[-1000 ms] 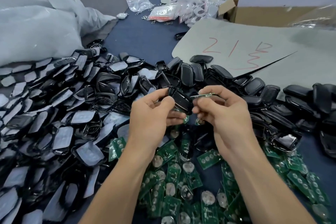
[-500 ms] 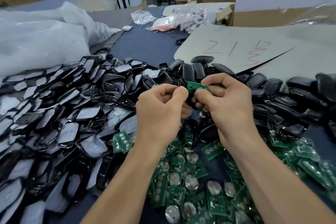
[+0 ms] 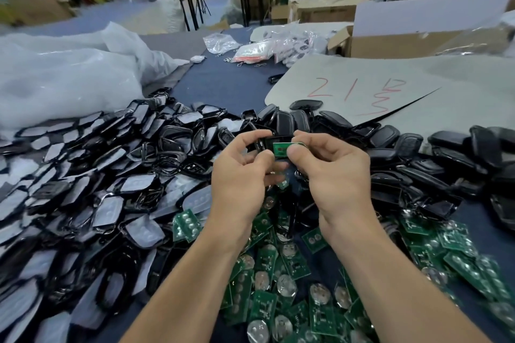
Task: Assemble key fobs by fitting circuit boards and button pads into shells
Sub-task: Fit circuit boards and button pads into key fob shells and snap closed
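Both hands are up at the middle of the frame, over the heaped parts. The left hand (image 3: 242, 172) has its fingers curled round a black shell (image 3: 263, 143), thumb on the near side and forefinger hooked over the top. The right hand (image 3: 331, 172) pinches a small green circuit board (image 3: 281, 149) between thumb and forefinger, with the other fingers loosely curled beneath. The board lies flat side up. Its left end meets the shell, just beside the left thumb. I cannot tell whether it sits inside the shell or only rests against the edge.

Below the wrists, across the lower middle and lower right of the frame, lies a loose spread of green boards (image 3: 278, 287), many with round silver coin cells on them. The whole left side of the frame is a deep pile of shell halves with pale button pads (image 3: 97, 175), overlapping one another. To the right of the hands, running to the right edge, is a heap of plain black shells (image 3: 418, 156).

Behind that heap a grey cardboard sheet (image 3: 446, 78) with red marks lies on the dark blue tabletop (image 3: 228, 83). A big white plastic bag (image 3: 69, 75) fills the upper left. Small clear packets (image 3: 250, 51) sit at the upper middle, near an open cardboard box (image 3: 404, 42) at the upper right.
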